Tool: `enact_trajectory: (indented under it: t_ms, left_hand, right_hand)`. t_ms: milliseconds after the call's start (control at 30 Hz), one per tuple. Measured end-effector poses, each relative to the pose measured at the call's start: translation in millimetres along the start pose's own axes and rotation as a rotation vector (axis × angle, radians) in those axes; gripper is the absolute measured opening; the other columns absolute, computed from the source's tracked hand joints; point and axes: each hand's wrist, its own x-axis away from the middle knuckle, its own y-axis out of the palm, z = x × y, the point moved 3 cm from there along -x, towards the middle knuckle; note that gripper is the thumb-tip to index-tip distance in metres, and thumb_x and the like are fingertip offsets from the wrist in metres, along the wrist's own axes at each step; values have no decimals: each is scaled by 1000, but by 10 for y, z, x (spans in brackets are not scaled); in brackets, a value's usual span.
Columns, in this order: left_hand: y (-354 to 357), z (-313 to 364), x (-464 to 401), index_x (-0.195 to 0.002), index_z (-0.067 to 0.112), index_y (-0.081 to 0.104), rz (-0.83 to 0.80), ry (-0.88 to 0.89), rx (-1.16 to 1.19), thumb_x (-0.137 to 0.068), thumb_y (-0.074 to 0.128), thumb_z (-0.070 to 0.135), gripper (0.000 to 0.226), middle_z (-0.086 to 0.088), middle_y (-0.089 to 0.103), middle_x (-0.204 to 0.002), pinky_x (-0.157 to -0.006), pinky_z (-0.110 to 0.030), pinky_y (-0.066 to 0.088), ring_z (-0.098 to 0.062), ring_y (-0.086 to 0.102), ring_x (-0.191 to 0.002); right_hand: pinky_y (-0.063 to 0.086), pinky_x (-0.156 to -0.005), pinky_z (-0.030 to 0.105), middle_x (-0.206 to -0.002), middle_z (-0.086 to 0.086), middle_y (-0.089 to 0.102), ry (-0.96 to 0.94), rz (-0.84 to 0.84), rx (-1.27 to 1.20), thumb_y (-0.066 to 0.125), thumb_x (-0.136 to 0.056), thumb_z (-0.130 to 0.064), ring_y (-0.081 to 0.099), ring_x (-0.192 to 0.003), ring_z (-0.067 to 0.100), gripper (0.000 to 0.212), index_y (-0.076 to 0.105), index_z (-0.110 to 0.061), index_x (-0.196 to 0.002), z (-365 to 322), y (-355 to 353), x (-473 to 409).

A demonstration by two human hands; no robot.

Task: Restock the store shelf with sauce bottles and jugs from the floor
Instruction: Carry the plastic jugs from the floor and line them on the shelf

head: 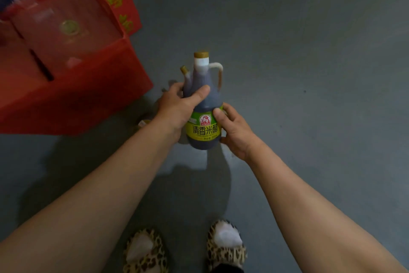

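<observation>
Two bare hands hold a dark bottle [203, 104] upright above a grey floor [309, 73]. The left hand [177, 106] wraps around the bottle's shoulder, thumb lying across the front and fingers curled out of sight behind it. The right hand [234, 131] closes on the lower body at the right side, its thumb pressed on the edge of a green and yellow label [202, 127] printed with dark characters and a small red emblem. The bottle is filled with dark brown liquid and has a gold cap [201, 54] over a white collar, with a slim loop handle [219, 75] curving down from the neck on the right. Just behind it, by the left hand's fingers, the gold-capped neck of a second bottle [185, 73] pokes up; whether that hand also grips it cannot be told. To the left, a large red cardboard box [88, 91] sits on the floor with its flaps open, its contents blurred. At the bottom edge, two feet in leopard-print slippers [225, 248] stand on the floor below the outstretched bare forearms.
</observation>
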Motion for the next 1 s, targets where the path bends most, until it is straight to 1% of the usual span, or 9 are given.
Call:
enact_trajectory:
  t_ms: [67,133,233,367,533,667,767,900,1000]
  left_hand:
    - [-53,173,275,-112,17,64,8,-30,4,-58,84,51,67,-4,74,-108,-87,-43,58,-22,73,-94]
    - [-113,358,547,-109,18,63,31,-40,4,-74,83,40,46,-3,73,-106,-81,-35,59,-17,73,-90]
    - [-210,658,997,-110,13,64,100,-47,43,-83,78,30,35,1,72,-98,-58,-16,51,-2,70,-71]
    - [-313,1072,1645,-118,17,66,116,-87,80,-81,78,39,46,2,74,-105,-57,-18,51,-4,71,-79]
    - [-579,1732,2461,-111,22,67,152,-86,158,-86,75,34,29,7,73,-103,-66,-23,51,-4,69,-82]
    - [-1010,2367,3166,-107,25,64,195,-46,222,-89,71,32,20,15,68,-93,-51,-10,46,7,63,-69]
    - [-1490,2836,3798,-98,27,62,300,-20,285,-89,71,32,14,12,68,-92,-47,-10,45,4,63,-69]
    - [-2210,3315,4722,-103,23,64,476,44,381,-90,71,31,17,7,70,-96,-45,-10,46,5,66,-60]
    - [-2794,3534,5437,-115,20,65,579,125,418,-89,71,34,30,9,71,-99,-51,-16,46,6,66,-65]
  right_hand:
    - [53,-97,52,-106,-6,74,34,14,4,77,-80,-43,69,-100,13,61,55,-16,-130,-130,94,277]
    - [47,-103,58,-110,-4,73,66,14,31,74,-80,-48,68,-106,15,54,59,-20,-123,-262,189,570]
    - [51,-99,54,-109,-3,73,93,-10,65,73,-79,-49,68,-106,17,52,60,-21,-120,-513,319,1065]
    - [53,-85,42,-104,-4,74,83,-19,93,72,-76,-46,69,-96,13,53,62,-18,-120,-941,538,1756]
    - [56,-74,34,-99,-7,75,61,-71,164,72,-73,-47,71,-90,9,52,63,-19,-116,-1506,935,2493]
    - [55,-63,28,-91,-11,76,17,-156,240,72,-74,-46,72,-84,5,52,63,-17,-116,-2045,1528,3030]
    - [55,-66,26,-97,-8,76,-32,-262,319,74,-73,-45,72,-88,8,54,65,-18,-119,-2439,2134,3471]
    - [58,-82,34,-116,5,75,-85,-421,431,81,-75,-41,72,-105,20,60,65,-17,-127,-2779,3029,4089]
    - [55,-65,23,-113,4,75,-133,-551,530,79,-78,-39,73,-93,13,50,66,-19,-123,-2889,3788,4571]
